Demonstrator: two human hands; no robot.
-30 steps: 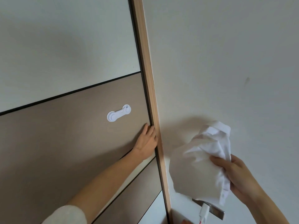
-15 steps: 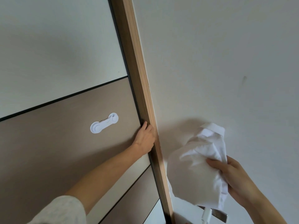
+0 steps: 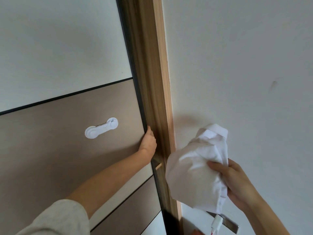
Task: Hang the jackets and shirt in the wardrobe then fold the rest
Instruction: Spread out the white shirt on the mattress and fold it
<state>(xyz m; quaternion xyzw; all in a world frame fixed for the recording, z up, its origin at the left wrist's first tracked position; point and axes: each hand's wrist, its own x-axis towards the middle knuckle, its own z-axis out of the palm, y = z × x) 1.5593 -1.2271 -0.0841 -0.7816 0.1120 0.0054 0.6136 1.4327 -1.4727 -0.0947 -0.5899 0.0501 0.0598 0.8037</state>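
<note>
Now the left hand (image 3: 149, 141) curls its fingers round the door (image 3: 67, 133) edge, just beside the frame (image 3: 160, 82). The right hand (image 3: 237, 182) clutches the bunched shirt (image 3: 191, 175) (held up by the wall). If the door slid shut, those fingers could be pinched.

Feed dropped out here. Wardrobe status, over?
Left hand grips wardrobe door edge. Right hand holds bunched white shirt. Door open only a narrow gap; shirt not yet hung.
</note>
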